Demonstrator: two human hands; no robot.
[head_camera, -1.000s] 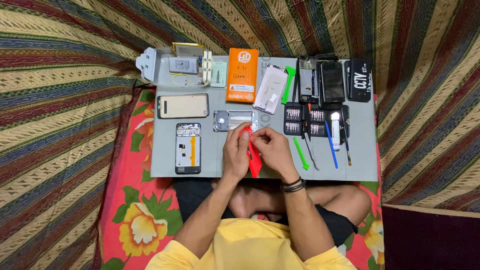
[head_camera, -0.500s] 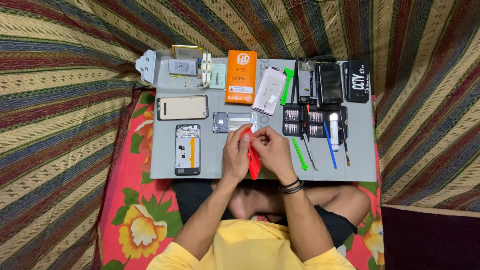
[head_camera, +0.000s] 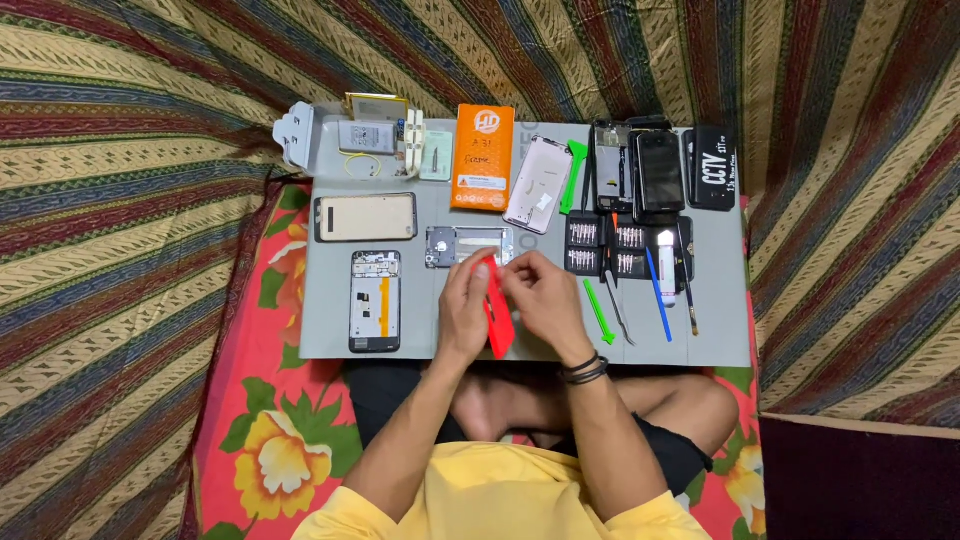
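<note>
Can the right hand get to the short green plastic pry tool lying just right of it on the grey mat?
Probably yes. The short green plastic pry tool lies uncovered on the grey mat beside the right hand, but that hand and the left hand both pinch a red flat piece.

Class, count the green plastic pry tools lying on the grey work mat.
2. One green pry tool lies at the top, between the silver phone back cover and dark phones. The other lies right of the right hand. More could be hidden under hands.
</note>
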